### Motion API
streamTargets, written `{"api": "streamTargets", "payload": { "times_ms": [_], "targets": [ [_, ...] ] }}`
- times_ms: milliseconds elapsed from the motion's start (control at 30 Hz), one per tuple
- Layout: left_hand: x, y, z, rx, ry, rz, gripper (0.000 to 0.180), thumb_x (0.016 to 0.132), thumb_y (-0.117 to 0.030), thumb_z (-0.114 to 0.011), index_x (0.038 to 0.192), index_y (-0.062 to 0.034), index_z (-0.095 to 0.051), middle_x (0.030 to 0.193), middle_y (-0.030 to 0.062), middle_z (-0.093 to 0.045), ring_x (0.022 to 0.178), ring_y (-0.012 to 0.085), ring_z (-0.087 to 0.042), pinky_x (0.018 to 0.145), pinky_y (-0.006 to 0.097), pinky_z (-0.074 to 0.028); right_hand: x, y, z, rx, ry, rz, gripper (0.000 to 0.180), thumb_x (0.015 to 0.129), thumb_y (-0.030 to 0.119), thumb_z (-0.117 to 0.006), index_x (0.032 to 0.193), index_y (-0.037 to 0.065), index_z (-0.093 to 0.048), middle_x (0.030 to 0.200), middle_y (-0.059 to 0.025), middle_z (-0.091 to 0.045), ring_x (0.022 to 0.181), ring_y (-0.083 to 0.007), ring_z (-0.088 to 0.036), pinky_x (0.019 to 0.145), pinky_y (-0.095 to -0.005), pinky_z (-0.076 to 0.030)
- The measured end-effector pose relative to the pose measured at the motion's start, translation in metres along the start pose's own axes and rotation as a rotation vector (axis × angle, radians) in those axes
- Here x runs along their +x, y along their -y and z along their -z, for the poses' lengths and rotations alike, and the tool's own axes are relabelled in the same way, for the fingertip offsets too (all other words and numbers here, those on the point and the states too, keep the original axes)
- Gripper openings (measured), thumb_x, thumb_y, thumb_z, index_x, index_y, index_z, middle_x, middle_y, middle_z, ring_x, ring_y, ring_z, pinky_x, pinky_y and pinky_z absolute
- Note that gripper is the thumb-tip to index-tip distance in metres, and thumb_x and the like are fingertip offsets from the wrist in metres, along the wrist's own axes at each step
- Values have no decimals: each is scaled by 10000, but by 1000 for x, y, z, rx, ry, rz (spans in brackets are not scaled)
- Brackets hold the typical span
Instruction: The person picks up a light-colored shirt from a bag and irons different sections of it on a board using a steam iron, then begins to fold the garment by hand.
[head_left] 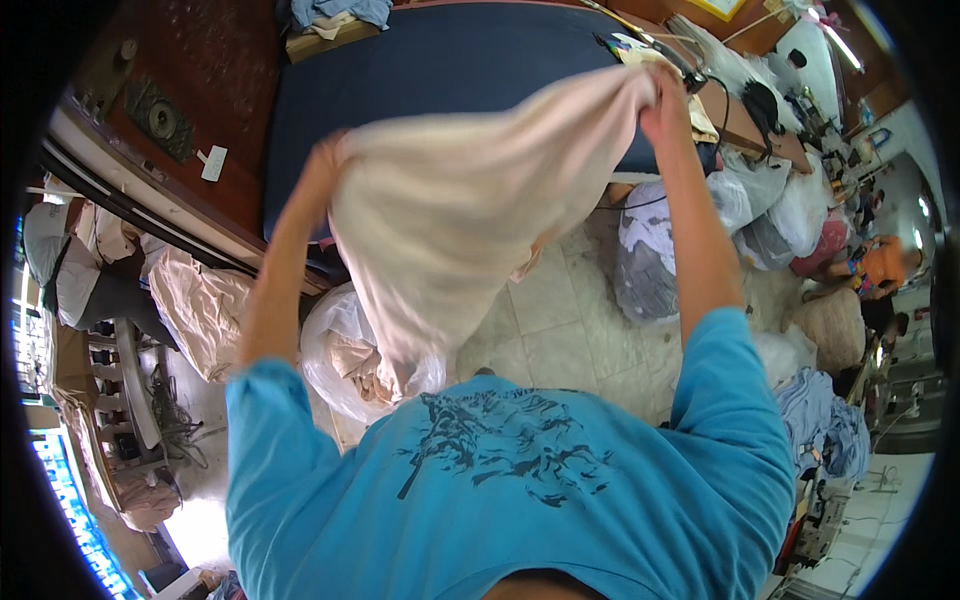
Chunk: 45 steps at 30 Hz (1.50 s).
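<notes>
Between my two raised hands hangs a cream-beige piece of cloth (460, 190), smeared by motion; its exact kind does not show. My left hand (326, 165) is closed on its upper left corner, blurred. Higher up, my right hand (662, 95) grips the upper right corner, where the fabric bunches into folds. The cloth slopes down from right to left, and its lower end dangles over a clear plastic bag (318, 335) with beige fabric in it. Behind the cloth lies a dark blue padded table (430, 60), partly covered by it.
Folded blue garments (340, 15) rest on a box at the table's far left. A black cord (722, 105) hangs at the table's right end. Stuffed plastic bags (645, 250) stand on the tiled floor to the right. A wooden door (200, 80) borders the left. Other people (880, 265) sit far right.
</notes>
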<state>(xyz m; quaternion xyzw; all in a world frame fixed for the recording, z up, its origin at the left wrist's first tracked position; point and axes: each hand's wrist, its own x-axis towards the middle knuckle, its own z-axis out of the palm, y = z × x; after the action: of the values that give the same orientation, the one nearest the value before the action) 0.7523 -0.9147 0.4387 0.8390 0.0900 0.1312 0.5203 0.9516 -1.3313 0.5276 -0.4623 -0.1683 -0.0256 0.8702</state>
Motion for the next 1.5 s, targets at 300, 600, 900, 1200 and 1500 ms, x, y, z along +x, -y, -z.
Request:
{"api": "streamTargets", "payload": {
  "times_ms": [300, 600, 900, 1200, 1500],
  "targets": [
    [26, 37, -129, 474, -186, -539, 582, 781, -237, -620, 1303, -102, -401, 1333, 145, -407, 1228, 302, -389, 992, 436, -332, -160, -136, 99, -885, 504, -86, 431, 809, 229, -597, 1194, 61, -500, 1263, -125, -462, 1169, -226, -423, 965, -337, -342],
    [-73, 98, -226, -762, -308, 751, 594, 784, -323, -614, 1268, -99, -353, 1223, 41, -432, 1117, 229, -392, 951, 447, -265, -230, -142, 146, -991, 350, -578, 387, 769, 113, -571, 1155, 104, -537, 891, -68, -606, 811, -128, -553, 704, -256, -429],
    [-17, 95, -207, -1210, 8, 786, 472, 820, -407, -556, 1176, -111, -468, 1161, 20, -514, 1054, 185, -469, 932, 397, -311, -83, -217, 130, -575, -152, -978, 773, 711, 255, -698, 1357, 115, -297, 1328, -100, -401, 1163, -220, -402, 865, -431, -365],
    [14, 75, -155, -1252, -341, 775, 462, 824, -329, -579, 1196, -77, -469, 1153, 58, -561, 1091, 196, -515, 898, 380, -435, -14, -119, 84, -746, 567, -863, 499, 760, 298, -652, 1156, 7, -563, 1178, -114, -561, 1074, -204, -513, 952, -313, -356],
    [113, -16, -170, -1439, -356, 691, 211, 872, -301, -470, 839, -109, -553, 683, -16, -583, 616, 103, -548, 685, 294, -406, 205, 58, -23, -101, 423, -35, 309, 879, 176, -537, 1116, -21, -522, 1103, -119, -577, 1024, -225, -550, 931, -347, -419]
  ]
}}
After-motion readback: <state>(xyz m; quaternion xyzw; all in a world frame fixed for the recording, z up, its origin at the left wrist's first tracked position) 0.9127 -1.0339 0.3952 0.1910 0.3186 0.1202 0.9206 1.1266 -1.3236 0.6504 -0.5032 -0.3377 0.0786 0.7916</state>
